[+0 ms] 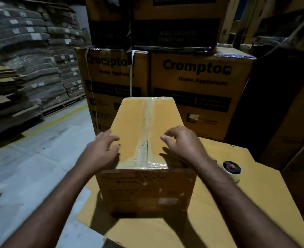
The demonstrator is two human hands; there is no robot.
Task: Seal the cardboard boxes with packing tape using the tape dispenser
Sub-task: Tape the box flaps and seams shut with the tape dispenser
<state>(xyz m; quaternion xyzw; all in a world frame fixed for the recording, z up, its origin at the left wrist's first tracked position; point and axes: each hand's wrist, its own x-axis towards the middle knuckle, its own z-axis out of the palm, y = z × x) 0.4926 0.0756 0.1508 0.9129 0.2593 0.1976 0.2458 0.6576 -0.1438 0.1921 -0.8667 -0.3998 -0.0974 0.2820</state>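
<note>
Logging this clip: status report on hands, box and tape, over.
Left hand and right hand open, at top edges of box. Tape strip covers top seam. Tape roll idle right of box. Nothing blocking.

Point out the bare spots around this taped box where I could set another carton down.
Bare flattened cardboard lies on the near side of the taped box; the concrete floor left of it is open too. Crowded: Crompton cartons stand close behind, and the tape roll sits right.

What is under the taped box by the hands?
A flat cardboard sheet lies under the box, spreading past it on the near and right sides. Whatever is beneath that sheet is covered.
</note>
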